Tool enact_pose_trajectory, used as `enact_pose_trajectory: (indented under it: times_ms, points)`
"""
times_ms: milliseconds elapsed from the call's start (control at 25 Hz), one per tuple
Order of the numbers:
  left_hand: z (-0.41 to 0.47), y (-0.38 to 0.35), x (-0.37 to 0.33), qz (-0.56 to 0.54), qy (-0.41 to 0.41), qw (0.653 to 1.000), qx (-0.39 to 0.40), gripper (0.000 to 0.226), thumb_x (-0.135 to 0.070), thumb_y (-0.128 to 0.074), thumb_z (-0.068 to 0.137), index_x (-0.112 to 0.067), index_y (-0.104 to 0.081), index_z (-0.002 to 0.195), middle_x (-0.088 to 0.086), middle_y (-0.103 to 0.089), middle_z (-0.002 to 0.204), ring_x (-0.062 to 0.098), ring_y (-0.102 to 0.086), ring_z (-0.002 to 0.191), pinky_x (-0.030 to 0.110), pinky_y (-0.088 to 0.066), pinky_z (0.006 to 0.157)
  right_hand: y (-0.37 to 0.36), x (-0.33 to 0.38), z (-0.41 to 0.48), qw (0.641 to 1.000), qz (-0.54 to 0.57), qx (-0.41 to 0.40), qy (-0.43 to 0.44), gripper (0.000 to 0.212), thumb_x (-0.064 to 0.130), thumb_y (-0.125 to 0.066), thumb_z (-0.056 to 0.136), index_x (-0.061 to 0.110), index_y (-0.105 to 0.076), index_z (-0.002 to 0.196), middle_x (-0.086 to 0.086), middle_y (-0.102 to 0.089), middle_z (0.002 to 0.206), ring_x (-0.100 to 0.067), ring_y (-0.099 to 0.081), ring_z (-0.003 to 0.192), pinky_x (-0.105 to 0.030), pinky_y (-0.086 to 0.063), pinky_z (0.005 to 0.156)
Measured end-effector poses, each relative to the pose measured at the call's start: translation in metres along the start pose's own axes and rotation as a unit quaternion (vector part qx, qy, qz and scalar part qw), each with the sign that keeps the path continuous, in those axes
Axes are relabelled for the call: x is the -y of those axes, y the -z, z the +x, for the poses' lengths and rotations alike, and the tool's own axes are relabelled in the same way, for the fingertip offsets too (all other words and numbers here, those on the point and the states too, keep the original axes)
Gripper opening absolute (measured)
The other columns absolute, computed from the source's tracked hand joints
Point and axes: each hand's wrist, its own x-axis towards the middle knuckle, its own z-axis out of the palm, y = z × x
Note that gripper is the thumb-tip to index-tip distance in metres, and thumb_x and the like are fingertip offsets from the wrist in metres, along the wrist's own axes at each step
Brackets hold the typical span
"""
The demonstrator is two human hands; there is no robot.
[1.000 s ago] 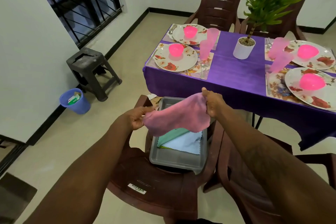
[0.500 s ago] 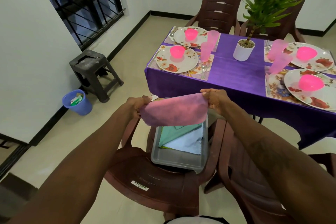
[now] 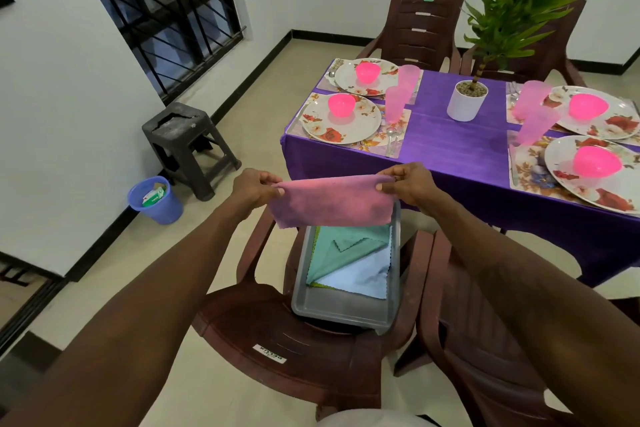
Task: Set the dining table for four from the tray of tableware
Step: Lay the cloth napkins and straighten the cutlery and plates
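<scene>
Tray with perhaps three cloths

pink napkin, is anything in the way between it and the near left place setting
Nothing visible. The left hand and right hand hold the pink napkin in the air above the tray; only open air and the table edge lie before that setting's plate.

Black stool beside blue bin
</scene>
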Motion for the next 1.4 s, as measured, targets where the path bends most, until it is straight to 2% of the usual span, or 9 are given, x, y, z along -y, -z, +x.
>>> enact_pose_trajectory:
  times_ms: [160, 360, 520, 720, 800, 880, 1040, 1200, 1400]
  points:
    - [-0.002, 0.014, -0.004, 0.002, -0.036, 0.999, -0.027, 0.035, -0.023, -0.085, 0.083, -0.012, -0.072, 0.113, 0.003, -0.07, 0.101, 0.017, -0.067, 0.088, 0.021, -0.05, 0.064, 0.006, 0.011, 0.001, 1.0, -0.019, 0.007, 0.018, 0.026, 0.022, -0.087, 0.081, 0.013, -0.08, 0.105, -0.009, -0.078, 0.087, -0.017, -0.072, 0.078, -0.034, -0.064, 0.078]
    - [0.001, 0.027, -0.005, 0.006, -0.096, 0.994, -0.042, 0.028, -0.033, -0.086, 0.081, -0.014, -0.078, 0.1, -0.001, -0.076, 0.088, 0.014, -0.073, 0.083, 0.03, -0.061, 0.076, 0.01, 0.019, 0.005, 0.997, -0.054, -0.03, 0.039, 0.02, 0.025, -0.084, 0.084, 0.013, -0.08, 0.099, -0.004, -0.074, 0.079, -0.009, -0.064, 0.066, -0.023, -0.054, 0.063]
    - [0.003, 0.036, -0.012, 0.044, -0.158, 0.986, -0.011, 0.034, -0.027, -0.084, 0.085, -0.01, -0.077, 0.114, 0.002, -0.077, 0.097, 0.015, -0.074, 0.09, 0.034, -0.062, 0.085, 0.014, 0.022, 0.009, 0.998, -0.05, -0.039, 0.03, 0.019, 0.025, -0.085, 0.084, 0.013, -0.079, 0.096, -0.007, -0.075, 0.08, -0.01, -0.061, 0.064, -0.021, -0.051, 0.058]
    - [0.01, 0.036, -0.021, 0.161, -0.184, 0.969, -0.041, 0.024, -0.026, -0.072, 0.095, -0.008, -0.077, 0.112, 0.006, -0.075, 0.094, 0.02, -0.072, 0.089, 0.026, -0.052, 0.075, 0.018, 0.026, 0.013, 0.997, -0.025, -0.051, 0.053, 0.017, 0.027, -0.083, 0.085, 0.012, -0.078, 0.09, -0.005, -0.073, 0.082, -0.01, -0.061, 0.07, -0.024, -0.05, 0.062]
    - [0.011, 0.034, -0.025, 0.133, -0.176, 0.974, -0.049, 0.021, -0.031, -0.069, 0.098, -0.011, -0.074, 0.101, -0.002, -0.069, 0.087, 0.016, -0.069, 0.084, 0.022, -0.048, 0.069, 0.018, 0.027, 0.018, 0.997, -0.018, -0.053, 0.048, 0.017, 0.026, -0.077, 0.09, 0.009, -0.075, 0.091, -0.007, -0.073, 0.087, -0.014, -0.06, 0.075, -0.029, -0.05, 0.066]
    - [0.01, 0.034, -0.029, 0.017, -0.149, 0.988, -0.048, 0.018, -0.032, -0.071, 0.096, -0.015, -0.068, 0.094, -0.009, -0.066, 0.086, 0.007, -0.065, 0.082, 0.019, -0.048, 0.069, 0.017, 0.029, 0.023, 0.997, 0.017, -0.065, 0.031, 0.014, 0.026, -0.072, 0.093, 0.012, -0.071, 0.091, -0.007, -0.073, 0.092, -0.022, -0.064, 0.083, -0.038, -0.053, 0.072]
    - [0.007, 0.028, -0.04, -0.188, -0.103, 0.974, -0.065, 0.018, -0.027, -0.082, 0.087, -0.014, -0.07, 0.087, 0.003, -0.076, 0.085, 0.021, -0.076, 0.084, 0.032, -0.063, 0.071, 0.006, 0.034, 0.026, 0.993, 0.061, -0.094, 0.024, 0.004, 0.02, -0.071, 0.094, 0.018, -0.072, 0.091, -0.006, -0.075, 0.094, -0.032, -0.071, 0.094, -0.049, -0.061, 0.078]
    - [0.0, 0.0, -0.05, -0.182, -0.091, 0.975, -0.091, 0.019, -0.026, -0.085, 0.084, -0.012, -0.074, 0.088, 0.005, -0.078, 0.086, 0.022, -0.077, 0.08, 0.039, -0.066, 0.068, -0.015, 0.042, 0.019, 0.989, 0.048, -0.135, 0.036, 0.017, 0.026, -0.082, 0.086, 0.012, -0.078, 0.094, -0.004, -0.076, 0.088, -0.023, -0.074, 0.087, -0.038, -0.063, 0.076]
    - [-0.016, -0.043, -0.07, -0.147, -0.144, 0.977, -0.058, 0.02, -0.031, -0.086, 0.082, -0.015, -0.081, 0.091, 0.002, -0.078, 0.08, 0.02, -0.077, 0.072, 0.039, -0.066, 0.063, -0.046, 0.058, 0.01, 0.993, 0.067, -0.076, 0.061, 0.013, 0.028, -0.086, 0.082, 0.02, -0.08, 0.09, 0.003, -0.076, 0.084, -0.01, -0.07, 0.081, -0.027, -0.057, 0.071]
